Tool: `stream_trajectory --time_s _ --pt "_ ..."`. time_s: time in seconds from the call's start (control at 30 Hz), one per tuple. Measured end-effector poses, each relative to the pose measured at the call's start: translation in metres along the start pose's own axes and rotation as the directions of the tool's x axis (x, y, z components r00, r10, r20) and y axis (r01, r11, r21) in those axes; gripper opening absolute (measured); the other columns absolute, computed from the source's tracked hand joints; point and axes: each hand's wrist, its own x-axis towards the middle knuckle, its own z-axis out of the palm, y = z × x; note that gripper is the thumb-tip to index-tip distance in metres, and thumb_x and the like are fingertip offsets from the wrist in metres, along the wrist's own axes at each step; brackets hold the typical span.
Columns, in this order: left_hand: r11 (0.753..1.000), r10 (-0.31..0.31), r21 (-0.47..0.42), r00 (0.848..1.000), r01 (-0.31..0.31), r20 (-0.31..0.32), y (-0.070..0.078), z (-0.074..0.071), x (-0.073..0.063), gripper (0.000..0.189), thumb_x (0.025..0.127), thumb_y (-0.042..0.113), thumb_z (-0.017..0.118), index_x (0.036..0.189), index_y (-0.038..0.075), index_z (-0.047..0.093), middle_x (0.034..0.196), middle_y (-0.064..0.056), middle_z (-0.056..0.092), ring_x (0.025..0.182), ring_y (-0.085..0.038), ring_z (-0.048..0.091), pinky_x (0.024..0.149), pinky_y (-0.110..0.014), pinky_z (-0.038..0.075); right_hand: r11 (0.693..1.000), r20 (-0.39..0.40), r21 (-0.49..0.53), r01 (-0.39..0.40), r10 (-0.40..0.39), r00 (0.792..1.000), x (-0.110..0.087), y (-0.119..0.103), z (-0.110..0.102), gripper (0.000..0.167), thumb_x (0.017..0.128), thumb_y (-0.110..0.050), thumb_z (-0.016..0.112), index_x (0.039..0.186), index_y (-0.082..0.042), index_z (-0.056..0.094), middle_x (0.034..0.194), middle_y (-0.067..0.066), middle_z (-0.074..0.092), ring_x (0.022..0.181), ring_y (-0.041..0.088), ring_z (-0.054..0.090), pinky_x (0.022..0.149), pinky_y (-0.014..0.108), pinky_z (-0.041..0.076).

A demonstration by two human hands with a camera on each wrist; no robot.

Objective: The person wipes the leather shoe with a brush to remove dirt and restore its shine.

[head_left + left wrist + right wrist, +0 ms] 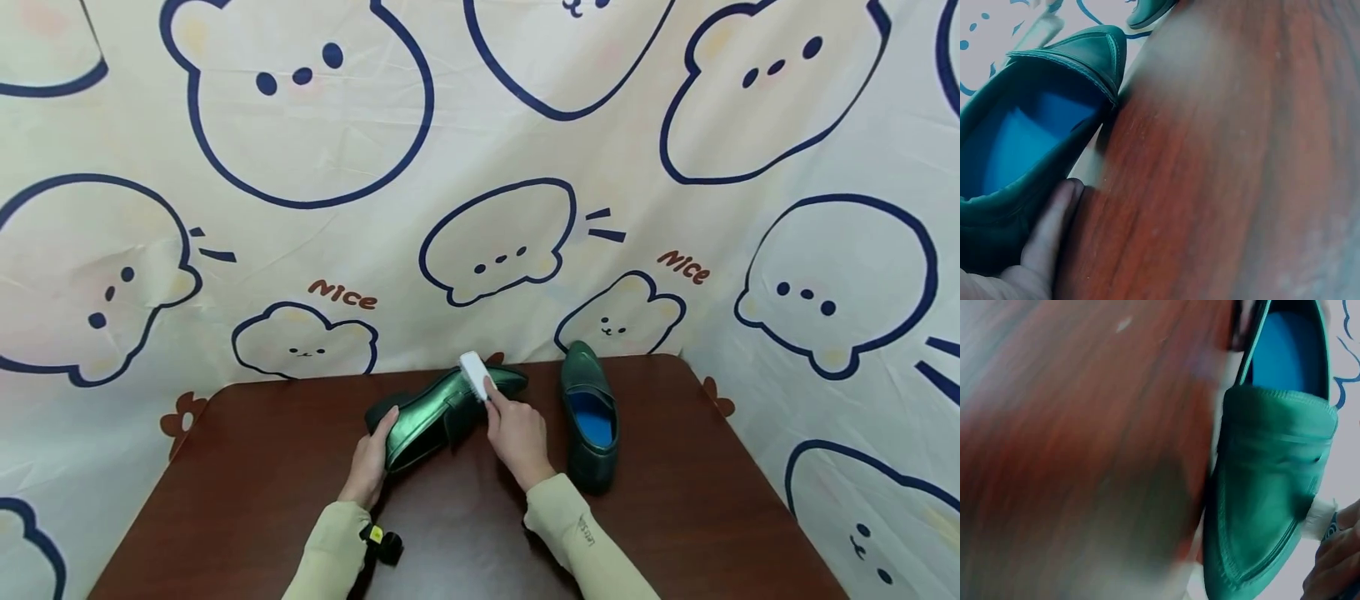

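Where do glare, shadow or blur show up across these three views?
Head: mostly crisp, with a bright sheen on the held shoe and pale glare on the near part of the table; left wrist: the table softens toward the lower right, with a hazy bright patch near the top; right wrist: the table looks smeared, with a dark shadow beside the held shoe.

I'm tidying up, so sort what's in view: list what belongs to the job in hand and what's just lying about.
Job in hand:
Green shoe, gripped by the left hand
White brush, held in the right hand

Lying about or background:
Second green shoe, untouched on the table; looks a match, so possibly part of the job
Patterned cloth
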Motion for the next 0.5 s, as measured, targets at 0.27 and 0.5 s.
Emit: stream_trajectory --time_s 0.27,0.5 --pt "1.000 0.002 0.008 1.000 -0.002 -0.014 0.001 0.001 0.002 0.085 0.095 0.078 0.046 0.140 0.006 0.057 0.137 -0.014 0.060 0.110 -0.021 0.063 0.097 -0.037 0.049 0.988 -0.009 -0.030 -0.153 0.152 0.988 0.004 0.022 -0.011 0.043 0.104 -0.026 0.064 0.147 -0.023 0.061 0.061 0.002 0.062 0.050 0.018 0.056 0.045 0.031 0.042" --pt "1.000 0.011 0.011 1.000 -0.011 -0.003 0.000 0.000 -0.001 0.091 0.096 0.078 0.046 0.149 0.004 0.049 0.152 -0.016 0.049 0.130 -0.030 0.055 0.109 -0.048 0.044 0.996 0.034 0.035 -0.085 0.084 0.996 0.004 0.007 -0.017 0.043 0.104 -0.025 0.064 0.146 -0.021 0.061 0.065 0.002 0.065 0.052 0.015 0.056 0.050 0.032 0.046"
